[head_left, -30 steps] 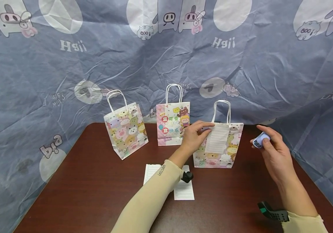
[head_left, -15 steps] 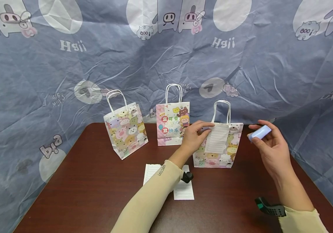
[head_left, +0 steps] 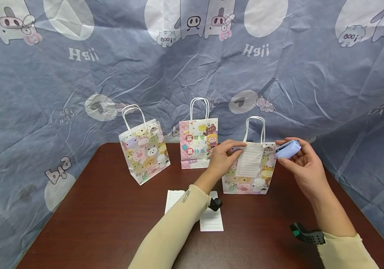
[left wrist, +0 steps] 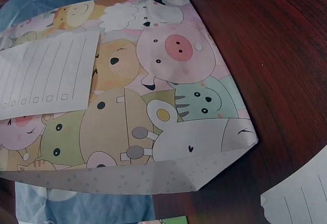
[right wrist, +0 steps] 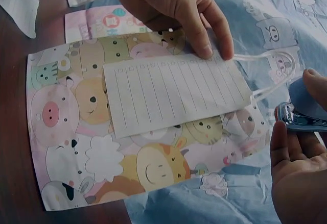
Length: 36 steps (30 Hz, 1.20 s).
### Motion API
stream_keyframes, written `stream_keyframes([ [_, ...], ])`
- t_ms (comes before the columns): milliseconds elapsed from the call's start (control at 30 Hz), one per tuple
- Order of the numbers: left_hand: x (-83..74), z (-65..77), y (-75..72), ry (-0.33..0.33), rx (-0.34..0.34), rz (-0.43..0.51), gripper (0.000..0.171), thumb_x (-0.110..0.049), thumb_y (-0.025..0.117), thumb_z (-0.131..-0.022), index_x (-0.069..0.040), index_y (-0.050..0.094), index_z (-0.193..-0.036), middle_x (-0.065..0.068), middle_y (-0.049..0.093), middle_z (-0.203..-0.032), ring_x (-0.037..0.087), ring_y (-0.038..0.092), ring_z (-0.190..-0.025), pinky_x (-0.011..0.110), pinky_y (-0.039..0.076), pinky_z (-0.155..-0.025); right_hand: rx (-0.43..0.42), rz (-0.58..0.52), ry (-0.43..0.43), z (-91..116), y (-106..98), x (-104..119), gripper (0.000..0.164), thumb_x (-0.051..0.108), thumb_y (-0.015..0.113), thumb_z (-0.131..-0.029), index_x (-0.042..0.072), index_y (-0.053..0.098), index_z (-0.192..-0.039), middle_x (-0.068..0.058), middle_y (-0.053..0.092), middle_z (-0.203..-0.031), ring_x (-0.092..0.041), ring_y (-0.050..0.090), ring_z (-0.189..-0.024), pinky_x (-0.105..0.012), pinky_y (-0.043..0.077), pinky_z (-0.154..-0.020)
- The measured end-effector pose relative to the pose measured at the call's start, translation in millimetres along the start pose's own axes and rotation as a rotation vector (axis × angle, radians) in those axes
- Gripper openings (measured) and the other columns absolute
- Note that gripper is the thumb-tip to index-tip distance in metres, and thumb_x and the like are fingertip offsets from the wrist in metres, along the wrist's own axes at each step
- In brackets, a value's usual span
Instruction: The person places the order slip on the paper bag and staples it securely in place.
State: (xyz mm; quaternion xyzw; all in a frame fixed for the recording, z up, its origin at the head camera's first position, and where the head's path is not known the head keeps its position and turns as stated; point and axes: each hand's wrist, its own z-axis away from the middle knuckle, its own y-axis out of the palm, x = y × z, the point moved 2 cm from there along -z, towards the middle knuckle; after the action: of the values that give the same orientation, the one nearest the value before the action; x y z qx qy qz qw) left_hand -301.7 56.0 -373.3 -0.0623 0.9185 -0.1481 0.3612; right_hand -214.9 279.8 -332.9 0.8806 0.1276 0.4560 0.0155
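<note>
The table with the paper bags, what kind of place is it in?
Probably a little indoor craft corner: a cartoon-printed cloth hangs behind three paper gift bags, and the right hand holds a mini stapler.

Smooth, faintly glossy wood-grain bench [head_left: 111,224]; on it, paper bags [head_left: 149,153] and matt paper sheets [head_left: 211,221]; behind it, wrinkled cloth [head_left: 165,74]; above it, a plastic-looking stapler [head_left: 288,150] with shiny metal [right wrist: 287,116].

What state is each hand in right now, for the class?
Left hand: closed, pinching the lined paper at the top of the bag.
Right hand: closed, holding the blue stapler.
</note>
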Motion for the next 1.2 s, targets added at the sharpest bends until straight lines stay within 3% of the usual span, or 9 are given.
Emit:
stream_keyframes([
  [367,-0.9,0.3,1.3,0.018,0.022,0.001,0.019,-0.013,0.074,-0.09,-0.015,0.077,-0.109,0.001,0.073,-0.098,0.002,0.036,-0.058,0.015,0.033,-0.056,-0.026,0.269,0.067,-10,8,1,0.063,-0.019,0.066,-0.084,0.002,0.05,-0.142,0.0,0.065,-0.111,-0.007,0.064,-0.096,-0.014,0.054,-0.079],
  [667,-3.7,-2.3,0.3,0.015,0.023,-0.03,0.019,-0.013,0.074,-0.09,-0.015,0.077,-0.108,0.0,0.073,-0.098,0.002,0.039,-0.058,0.015,0.035,-0.055,-0.062,0.819,0.0,-29,21,5,0.06,0.004,0.082,-0.08,0.014,0.06,-0.135,0.025,0.061,-0.116,0.005,0.055,-0.104,-0.014,0.044,-0.081],
  [800,-4.5,-1.4,-0.2,0.033,0.012,-0.03,0.019,-0.012,0.075,-0.089,-0.014,0.078,-0.107,0.001,0.073,-0.096,0.002,0.039,-0.058,0.015,0.036,-0.055,-0.003,0.924,-0.009,-38,25,3,0.06,0.012,0.083,-0.081,0.019,0.059,-0.136,0.012,0.065,-0.119,0.007,0.054,-0.102,-0.016,0.043,-0.08],
  [900,-4.4,-0.5,-0.1,0.038,0.01,-0.029,0.019,-0.012,0.074,-0.089,-0.015,0.078,-0.108,0.001,0.073,-0.096,0.002,0.04,-0.057,0.015,0.036,-0.055,0.037,0.992,-0.001,-42,27,1,0.06,0.016,0.083,-0.083,0.022,0.058,-0.137,-0.004,0.069,-0.119,-0.005,0.061,-0.106,-0.02,0.046,-0.08],
  [1067,-3.4,-0.2,-0.1,0.033,0.011,-0.055,0.02,-0.014,0.074,-0.09,-0.017,0.077,-0.109,0.0,0.073,-0.097,0.001,0.04,-0.055,0.014,0.036,-0.054,0.107,1.061,0.005,-47,31,-3,0.059,0.017,0.081,-0.084,0.021,0.056,-0.137,-0.014,0.07,-0.119,-0.034,0.065,-0.111,-0.044,0.051,-0.083],
  [1200,-3.5,-1.3,-0.4,0.034,0.009,-0.079,0.02,-0.015,0.074,-0.089,-0.018,0.077,-0.109,-0.001,0.073,-0.096,0.001,0.039,-0.055,0.014,0.035,-0.053,0.128,1.09,-0.019,-49,34,-4,0.059,0.015,0.082,-0.083,0.017,0.056,-0.136,-0.018,0.07,-0.117,-0.038,0.066,-0.107,-0.055,0.05,-0.084],
])
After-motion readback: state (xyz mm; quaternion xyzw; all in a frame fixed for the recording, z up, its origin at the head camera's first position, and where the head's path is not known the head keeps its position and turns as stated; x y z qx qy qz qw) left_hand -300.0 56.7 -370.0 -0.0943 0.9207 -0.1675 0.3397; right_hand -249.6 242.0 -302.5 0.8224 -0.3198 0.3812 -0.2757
